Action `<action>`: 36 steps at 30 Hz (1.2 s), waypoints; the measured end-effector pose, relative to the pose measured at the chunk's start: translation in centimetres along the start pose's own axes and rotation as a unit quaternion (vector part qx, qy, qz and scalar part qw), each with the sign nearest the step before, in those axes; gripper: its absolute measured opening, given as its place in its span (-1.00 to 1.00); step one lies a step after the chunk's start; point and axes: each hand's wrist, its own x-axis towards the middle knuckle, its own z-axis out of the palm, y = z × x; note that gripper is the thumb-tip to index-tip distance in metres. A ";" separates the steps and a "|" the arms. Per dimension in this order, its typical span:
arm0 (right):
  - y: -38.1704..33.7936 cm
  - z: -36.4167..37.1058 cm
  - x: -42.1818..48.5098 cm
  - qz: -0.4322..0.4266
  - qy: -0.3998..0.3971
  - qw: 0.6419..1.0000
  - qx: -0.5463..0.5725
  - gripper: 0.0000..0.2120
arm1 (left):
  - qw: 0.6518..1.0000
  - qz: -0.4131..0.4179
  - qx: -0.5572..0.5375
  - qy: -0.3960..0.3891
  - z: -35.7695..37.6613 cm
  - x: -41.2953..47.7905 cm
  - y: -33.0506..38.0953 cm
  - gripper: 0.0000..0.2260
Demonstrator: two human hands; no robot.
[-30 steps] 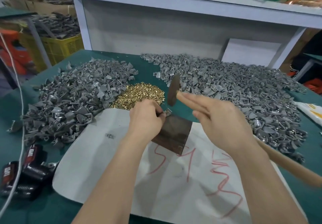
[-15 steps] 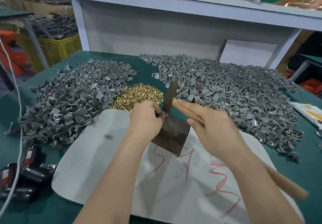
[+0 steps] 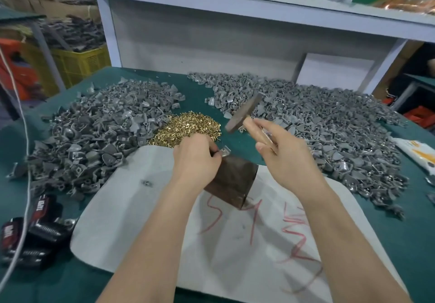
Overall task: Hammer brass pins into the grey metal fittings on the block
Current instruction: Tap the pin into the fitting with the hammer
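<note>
- Hammer: head up off the block since 0.5 s ago; now raised at 12 o'clock of it, tilted, blurred.
- R hand: fingers wrapped round wooden handle, close to head.
- L hand: pinching grey fitting on block top, far-left edge; pos. unchanged.
- Brass pins: loose pile, 11 o'clock of block.
- Left heap of fittings at 10 o'clock; right heap at 2 o'clock.
- White sheet: under block, red marks.

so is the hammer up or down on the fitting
Up: the hammer hangs clear above the fitting, which the left hand pinches on the block.
</note>
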 end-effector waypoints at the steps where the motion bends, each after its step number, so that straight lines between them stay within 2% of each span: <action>1: 0.3 0.7 0.6 0.039 -0.011 0.999 -0.001 -0.61 | 1.000 -0.002 0.000 0.001 0.0 -0.1 0.0 -0.82; 3: 1.0 2.2 1.5 0.121 -0.060 0.991 -0.010 -0.72 | 1.000 -0.001 0.002 0.005 0.0 0.0 0.0 -0.77; 5: 1.5 3.0 1.8 0.173 -0.102 0.980 -0.012 -0.78 | 1.000 0.002 0.004 0.007 0.0 0.1 0.0 -0.82; 11: 2.4 2.5 1.9 0.148 -0.148 0.972 -0.109 -0.77 | 1.000 0.012 0.007 0.016 0.2 0.3 -0.2 -0.91; 12: 2.4 2.4 1.9 0.134 -0.113 0.979 -0.100 -0.78 | 1.000 0.016 0.002 0.016 0.2 0.3 -0.1 -0.91; 14: 1.5 2.1 2.1 0.079 -0.008 0.997 -0.014 -0.77 | 0.999 0.030 -0.015 0.015 0.2 0.2 0.0 -0.92; 15: 0.7 2.0 2.4 0.050 -0.003 0.998 0.039 -0.76 | 0.999 0.038 -0.026 0.015 0.2 0.2 0.1 -0.93; 18: -1.5 2.2 3.2 0.010 -0.130 0.981 0.147 -0.89 | 0.996 0.056 -0.056 0.030 0.3 0.1 0.2 -0.91; 19: -1.7 2.2 3.6 0.021 -0.131 0.979 0.158 -0.87 | 0.995 0.057 -0.070 0.044 0.3 0.1 0.1 -0.88; 21: -1.6 1.9 5.1 0.082 -0.036 0.978 0.188 -0.85 | 0.988 0.048 -0.118 0.084 0.2 0.3 -0.1 -0.80; 23: -1.3 1.2 6.8 0.147 0.085 0.961 0.221 -0.87 | 0.979 0.036 -0.170 0.110 0.0 0.5 -0.2 -0.76; 25: -1.0 1.2 8.2 0.161 0.117 0.956 0.217 -0.88 | 0.970 0.011 -0.210 0.124 -0.2 0.6 -0.4 -0.78; 28: -1.3 2.8 8.6 0.125 0.004 0.982 0.143 -0.93 | 0.935 -0.056 -0.309 0.165 -0.8 1.0 -0.8 -0.82; 31: -1.0 4.6 8.6 0.099 -0.093 0.990 0.019 -0.94 | 0.871 -0.128 -0.434 0.190 -1.4 1.3 -1.3 -0.81; 33: -1.0 5.7 9.0 0.096 -0.108 0.989 -0.032 -0.81 | 0.830 -0.165 -0.492 0.204 -1.5 1.5 -1.4 -0.80; 36: -1.9 7.4 9.9 0.081 -0.108 0.990 -0.052 -0.70 | 0.776 -0.193 -0.561 0.215 -1.6 1.6 -1.3 -0.81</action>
